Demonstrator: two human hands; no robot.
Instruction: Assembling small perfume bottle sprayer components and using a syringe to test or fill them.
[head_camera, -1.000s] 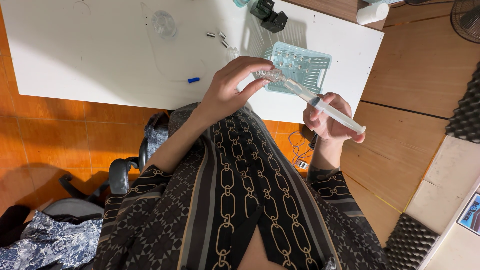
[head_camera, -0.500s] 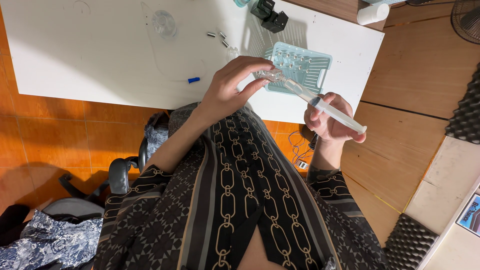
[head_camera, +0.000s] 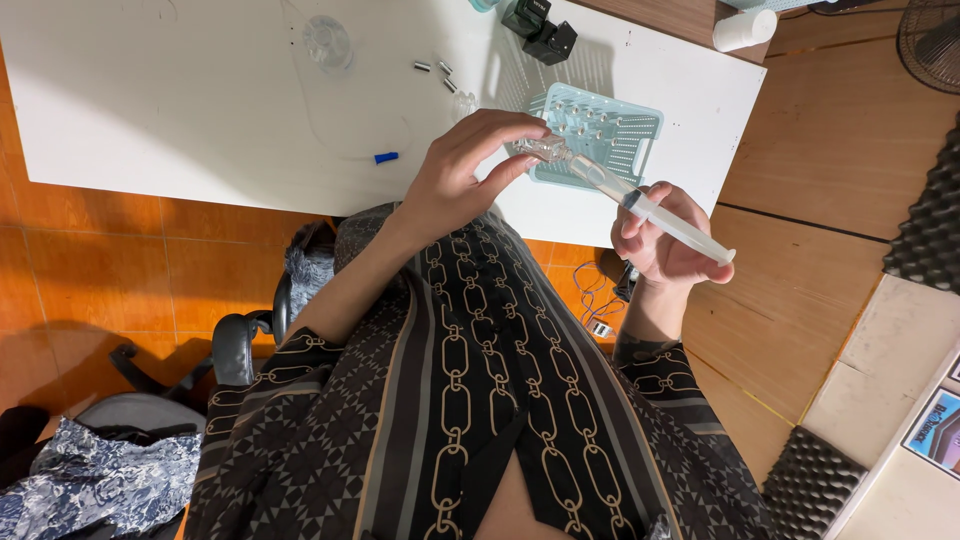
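Both hands are raised over the near edge of the white table (head_camera: 180, 120), joined by a clear syringe (head_camera: 640, 208) that slants between them. From the head view, the right hand (head_camera: 665, 245) is wrapped around the barrel and plunger end, fingers curled tight on it, while the left hand (head_camera: 465, 175) pinches a small clear vial (head_camera: 542, 150) at the syringe's tip, thumb and fingertips closed about it; whether the tip is actually inside the vial is hard to tell from here. Just beyond the vial, a pale teal rack (head_camera: 630, 135) sits on the table with several small vials standing in it. Farther left on the tabletop lie a blue cap (head_camera: 386, 157), a few small grey metal pieces (head_camera: 436, 72) and a clear round dish (head_camera: 327, 42), all well apart from the hands. A black device (head_camera: 540, 25) stands at the far edge, near the rack.
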